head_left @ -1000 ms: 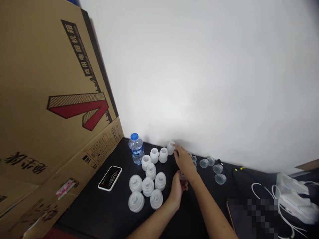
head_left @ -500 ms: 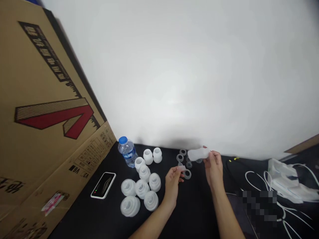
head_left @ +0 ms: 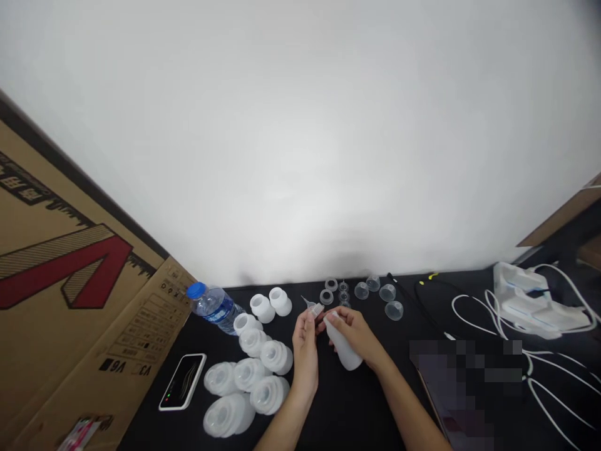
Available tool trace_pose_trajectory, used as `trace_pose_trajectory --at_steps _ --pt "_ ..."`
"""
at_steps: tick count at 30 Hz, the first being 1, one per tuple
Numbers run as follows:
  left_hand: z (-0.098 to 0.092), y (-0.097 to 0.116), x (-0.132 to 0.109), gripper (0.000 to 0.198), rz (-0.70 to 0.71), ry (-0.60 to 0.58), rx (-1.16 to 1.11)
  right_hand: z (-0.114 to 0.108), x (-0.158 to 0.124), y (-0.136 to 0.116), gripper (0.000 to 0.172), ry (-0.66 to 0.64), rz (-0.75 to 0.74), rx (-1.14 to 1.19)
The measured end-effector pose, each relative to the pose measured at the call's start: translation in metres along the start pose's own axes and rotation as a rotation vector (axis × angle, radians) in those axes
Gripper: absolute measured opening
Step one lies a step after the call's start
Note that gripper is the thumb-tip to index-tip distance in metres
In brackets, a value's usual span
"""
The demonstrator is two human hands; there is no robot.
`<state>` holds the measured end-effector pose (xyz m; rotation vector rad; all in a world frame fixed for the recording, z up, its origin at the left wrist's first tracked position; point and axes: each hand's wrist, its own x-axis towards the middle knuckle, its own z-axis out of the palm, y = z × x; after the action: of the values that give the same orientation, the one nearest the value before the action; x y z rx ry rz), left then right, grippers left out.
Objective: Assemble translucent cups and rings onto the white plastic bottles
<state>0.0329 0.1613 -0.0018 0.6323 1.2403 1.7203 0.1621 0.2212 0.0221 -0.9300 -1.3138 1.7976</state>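
My left hand (head_left: 306, 341) pinches a small translucent piece with a thin tip (head_left: 315, 309) pointing up and left. In my right hand (head_left: 354, 332) is a frosted white squeeze bottle (head_left: 346, 351), its narrow end close to the fingers of my left hand. The two hands are near each other over the black table (head_left: 347, 413). Just beyond them lie clear rings (head_left: 326, 297) and small clear plugs (head_left: 344, 295). Several clear domed caps (head_left: 394, 310) lie past my right hand. To the left stand several white bottle parts (head_left: 265, 394), some with translucent tops.
A water bottle with a blue cap (head_left: 211, 304) stands at the left, near a white-rimmed device (head_left: 183, 382). A cardboard box (head_left: 136, 326) borders the left side. White cables (head_left: 493, 313) and a white power strip (head_left: 535, 300) lie at the right. The wall (head_left: 300, 156) rises behind.
My right hand has brought the squeeze bottle down and left, close to my left hand, and turned it more upright. The domed caps now show. The view has shifted.
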Motion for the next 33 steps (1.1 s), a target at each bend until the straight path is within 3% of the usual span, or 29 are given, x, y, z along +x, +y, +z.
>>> trace_pose_trajectory --at_steps 8,16,22,27,33 --pt "0.001 0.003 -0.004 0.051 -0.028 0.015 -0.008 0.012 0.001 0.011 0.035 0.077 -0.132 -0.124" --pt "0.004 0.006 -0.010 0.043 -0.018 -0.039 0.033 0.018 -0.005 0.004 0.038 0.062 -0.186 -0.146" --pt "0.010 0.005 -0.022 0.058 0.005 -0.032 0.058 0.016 -0.003 -0.006 0.055 0.198 -0.227 0.018" --pt "0.013 0.009 -0.030 0.040 0.066 -0.109 0.255 0.008 -0.002 -0.015 0.064 0.284 -0.189 0.228" --pt "0.011 0.012 -0.031 0.037 -0.035 -0.270 0.339 0.006 0.000 -0.012 0.069 0.338 -0.171 0.345"
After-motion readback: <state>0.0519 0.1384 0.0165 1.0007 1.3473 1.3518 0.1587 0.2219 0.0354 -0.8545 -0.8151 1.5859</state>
